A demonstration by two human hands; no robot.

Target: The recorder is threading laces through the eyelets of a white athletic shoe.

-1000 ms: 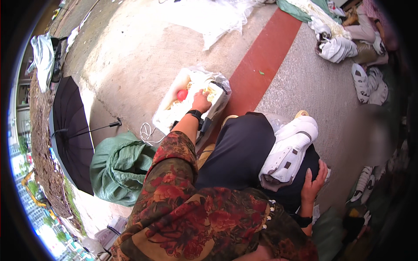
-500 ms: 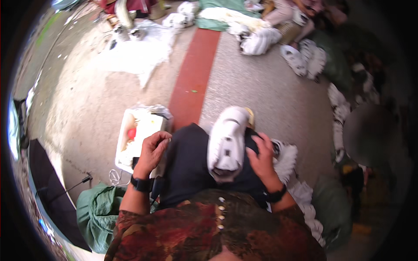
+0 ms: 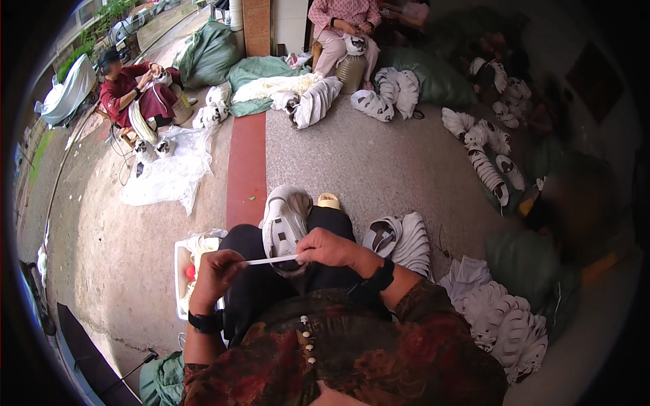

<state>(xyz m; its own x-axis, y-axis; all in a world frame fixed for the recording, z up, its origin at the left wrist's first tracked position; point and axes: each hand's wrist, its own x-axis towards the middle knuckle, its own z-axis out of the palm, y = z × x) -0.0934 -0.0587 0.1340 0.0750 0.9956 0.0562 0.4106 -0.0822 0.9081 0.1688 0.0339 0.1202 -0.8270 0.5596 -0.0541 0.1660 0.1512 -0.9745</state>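
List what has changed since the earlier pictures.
The left hand has come back from the white box, and the right hand has moved inward, leftward; both now hold a white strip between them. The white shoe upper still lies on the dark trousers.

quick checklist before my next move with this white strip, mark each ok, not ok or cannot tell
1. Left hand on one end of the white strip: ok, fingers pinch it.
2. Right hand on the other end: ok, also pinching.
3. Strip straight between the hands: ok, no slack shows.
4. Shoe upper on the lap: ok, it lies just beyond the strip.
5. A hand free: not ok, both are on the strip.
6. Strip fastened to the upper: cannot tell.
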